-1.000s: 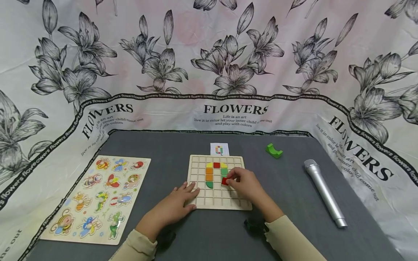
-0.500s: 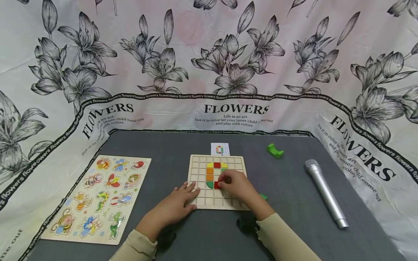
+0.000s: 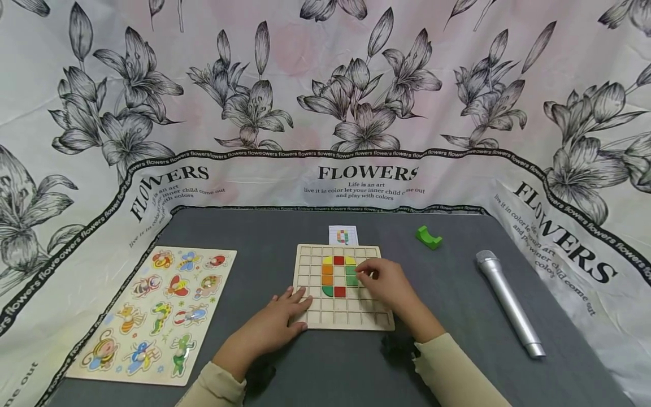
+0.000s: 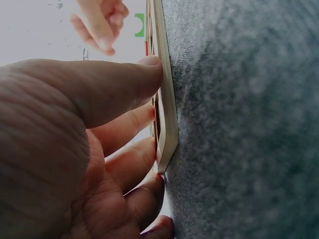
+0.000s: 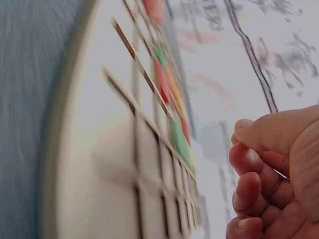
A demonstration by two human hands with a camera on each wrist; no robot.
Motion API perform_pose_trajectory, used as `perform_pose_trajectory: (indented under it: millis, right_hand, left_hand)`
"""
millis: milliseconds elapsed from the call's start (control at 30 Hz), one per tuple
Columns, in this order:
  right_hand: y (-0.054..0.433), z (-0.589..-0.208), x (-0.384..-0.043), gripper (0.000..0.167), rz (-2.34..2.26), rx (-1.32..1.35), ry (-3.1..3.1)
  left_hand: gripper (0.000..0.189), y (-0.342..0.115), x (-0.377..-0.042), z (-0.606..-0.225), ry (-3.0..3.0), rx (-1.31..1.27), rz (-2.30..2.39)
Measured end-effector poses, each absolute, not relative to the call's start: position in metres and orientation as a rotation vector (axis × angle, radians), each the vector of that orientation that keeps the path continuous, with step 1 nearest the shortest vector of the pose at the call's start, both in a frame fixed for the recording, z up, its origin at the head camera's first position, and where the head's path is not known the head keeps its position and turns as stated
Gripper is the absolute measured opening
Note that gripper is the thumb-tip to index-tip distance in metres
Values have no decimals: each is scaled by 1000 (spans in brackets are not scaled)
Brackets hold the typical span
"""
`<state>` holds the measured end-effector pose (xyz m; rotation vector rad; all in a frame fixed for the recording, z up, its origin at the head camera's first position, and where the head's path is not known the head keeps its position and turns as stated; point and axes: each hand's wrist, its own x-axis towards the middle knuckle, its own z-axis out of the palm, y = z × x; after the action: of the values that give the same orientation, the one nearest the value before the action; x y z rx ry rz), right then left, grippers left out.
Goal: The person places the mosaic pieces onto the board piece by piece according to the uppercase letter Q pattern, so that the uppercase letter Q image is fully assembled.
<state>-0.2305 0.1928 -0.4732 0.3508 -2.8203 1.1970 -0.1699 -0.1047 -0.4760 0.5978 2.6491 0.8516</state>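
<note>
A wooden grid board (image 3: 315,317) lies on the dark grey table. In its cells, yellow, red (image 3: 339,291), orange (image 3: 328,275) and green tiles form a ring. My left hand (image 3: 272,322) rests on the board's near left corner, fingers spread; in the left wrist view its thumb (image 4: 124,87) lies at the board's edge. Over the board's right half is my right hand (image 3: 386,285), fingertips right by the green tiles (image 3: 351,275). The right wrist view shows its thumb and loosely curled fingers (image 5: 249,162) with nothing visible between them.
A small pattern card (image 3: 343,234) sits behind the board. A green curved block (image 3: 429,238) lies back right, with a silver microphone (image 3: 510,305) farther right. To the left lies a wooden insect puzzle (image 3: 152,316). A flower-print cloth (image 3: 366,195) borders the back and sides.
My right hand carried the red tile left into the ring's bottom row and let it go, then moved back right. A green piece by the right forearm is now hidden. My left hand stayed put.
</note>
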Motion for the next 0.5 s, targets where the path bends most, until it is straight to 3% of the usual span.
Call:
perform_pose_trajectory:
  millis: [267,500]
  right_hand:
    - [287,-483,-213,16,1168,274,-2875]
    - [325,-492,-194,23,1252,533,-2938]
  left_hand:
    - [61,-104,-172,-477,2660,590,835]
    - [61,-104,-171,-477,2655,581,845]
